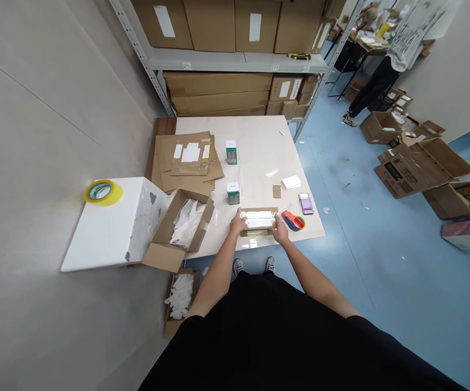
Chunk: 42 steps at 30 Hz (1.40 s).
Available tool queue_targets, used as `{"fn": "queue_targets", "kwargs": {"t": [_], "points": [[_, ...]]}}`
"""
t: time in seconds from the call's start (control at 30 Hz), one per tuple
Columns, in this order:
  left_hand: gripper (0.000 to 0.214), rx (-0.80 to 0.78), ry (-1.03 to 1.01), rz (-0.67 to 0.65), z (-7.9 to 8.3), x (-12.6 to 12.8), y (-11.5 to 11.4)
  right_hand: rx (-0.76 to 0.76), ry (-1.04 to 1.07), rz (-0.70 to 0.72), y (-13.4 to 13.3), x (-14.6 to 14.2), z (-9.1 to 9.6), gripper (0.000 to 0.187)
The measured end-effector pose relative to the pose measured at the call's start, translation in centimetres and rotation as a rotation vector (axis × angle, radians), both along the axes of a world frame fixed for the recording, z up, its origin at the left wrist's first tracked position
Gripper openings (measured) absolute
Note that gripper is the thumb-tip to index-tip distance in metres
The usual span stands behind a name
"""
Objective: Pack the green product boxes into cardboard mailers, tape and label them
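Observation:
Between my two hands, near the table's front edge, is a small brown cardboard box point(259, 218) with white on its upper face. My left hand point(238, 222) grips its left end and my right hand point(279, 230) its right end. Right of my right hand lies a red and blue tape dispenser point(294, 221). Past my left hand stands a green and white box point(233, 193), with a second green and white box point(231, 152) farther back. A small purple pack point(306, 204) lies at the right edge.
Flattened cardboard point(165, 163) lies at the table's back left. An open carton point(204, 225) of white packing material overlaps the left edge; another carton point(173, 326) sits below. Yellow tape point(114, 194) rests on a white block point(100, 233). A shelf point(226, 60) stands behind; a person point(406, 49) stands far right.

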State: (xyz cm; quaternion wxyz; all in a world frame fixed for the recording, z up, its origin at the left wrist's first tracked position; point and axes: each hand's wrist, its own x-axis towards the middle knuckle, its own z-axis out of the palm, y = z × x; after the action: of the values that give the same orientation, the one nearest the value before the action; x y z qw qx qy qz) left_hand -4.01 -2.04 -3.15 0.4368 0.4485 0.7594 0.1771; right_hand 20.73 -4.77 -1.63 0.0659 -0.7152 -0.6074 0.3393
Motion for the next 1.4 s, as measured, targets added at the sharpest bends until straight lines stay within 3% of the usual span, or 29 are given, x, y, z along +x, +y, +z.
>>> {"fn": "queue_targets", "kwargs": {"t": [0.2,0.33,0.57,0.77,0.93,1.1,1.3,1.4], "points": [[0.087,-0.169,-0.033,-0.024,-0.8,-2.4,-1.8,-0.050,0.008,0.056,-1.0,-0.5,-1.4,0.084],[0.080,-0.173,-0.009,0.017,-1.0,-2.6,-3.1,-0.074,0.021,0.028,-1.0,-1.4,-2.3,0.087],[0.067,-0.105,0.033,0.087,-0.3,1.1,-0.5,-0.130,-0.047,-0.006,2.0,-0.8,-1.4,0.085],[0.068,-0.107,0.072,0.108,-0.7,1.4,0.4,-0.104,-0.053,0.065,2.8,-0.2,-0.7,0.080],[0.068,-0.129,0.121,0.068,-0.9,0.7,0.8,0.070,-0.020,0.036,4.3,3.5,0.0,0.072],[0.062,-0.154,0.179,0.094,-1.0,1.1,1.2,0.063,-0.077,-0.082,6.2,9.3,-0.2,0.058],[0.064,-0.185,0.310,0.165,-2.3,2.0,1.1,-0.100,-0.069,-0.002,6.9,13.3,-4.2,0.026],[0.061,-0.198,0.340,0.174,-2.8,1.9,1.3,-0.149,-0.039,0.045,6.5,14.1,-6.5,0.028]]}}
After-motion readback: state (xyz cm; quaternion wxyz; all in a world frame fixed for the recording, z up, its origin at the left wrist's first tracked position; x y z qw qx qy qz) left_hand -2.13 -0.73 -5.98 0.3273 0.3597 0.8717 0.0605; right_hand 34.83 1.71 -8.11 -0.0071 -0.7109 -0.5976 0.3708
